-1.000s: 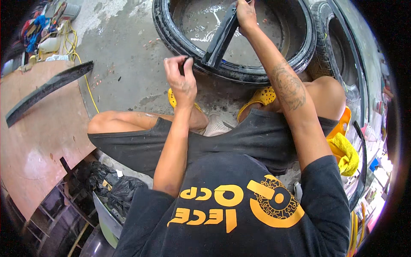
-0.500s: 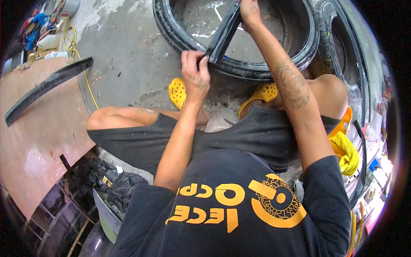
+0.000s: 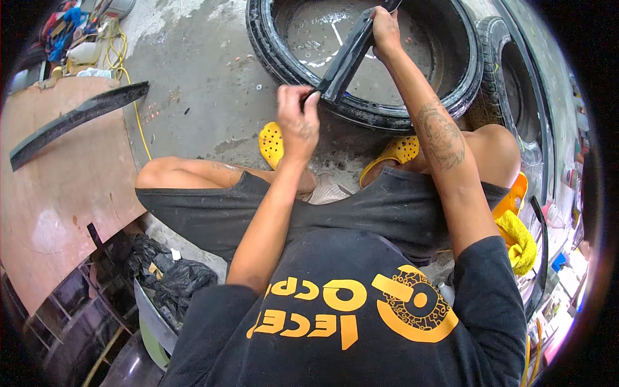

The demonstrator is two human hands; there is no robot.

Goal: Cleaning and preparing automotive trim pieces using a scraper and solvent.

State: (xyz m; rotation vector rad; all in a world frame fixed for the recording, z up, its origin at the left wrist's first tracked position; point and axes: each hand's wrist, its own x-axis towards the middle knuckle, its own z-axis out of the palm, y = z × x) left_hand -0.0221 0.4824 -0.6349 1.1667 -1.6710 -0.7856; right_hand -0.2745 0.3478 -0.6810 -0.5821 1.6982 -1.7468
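Far left: brown board (image 3: pixel 71 213) with a curved dark strip (image 3: pixel 80 118) lying on it, well apart from both hands. Yellow cord (image 3: pixel 138 132) runs along the floor (image 3: pixel 200 84) just past the board's right edge.

Left hand (image 3: pixel 298 126): fingers curled in, thumb brought up to them, pinched shut on a dark sliver (image 3: pixel 310 98). Can't tell if the sliver is part of the work strip or a separate bit. Hand sits right at the strip's lower-left end.

Black strip (image 3: pixel 351 58), the key relation: it lies up and to the right of the left hand, between the two hands. Long axis is diagonal, near-left to far-right, spanning across the near wall and open middle of the tyre (image 3: pixel 269 45). Can't tell if its near end bears on the tyre or is held just above.

Right hand (image 3: pixel 387 32): closed around the strip's upper, far end, arm stretched well forward. So right hand has the far end, left is nearer the body at the near end.

Further right: second tyre (image 3: pixel 488 71) just beside the first, then a yellow cloth (image 3: pixel 518 242) by the person's right sleeve.
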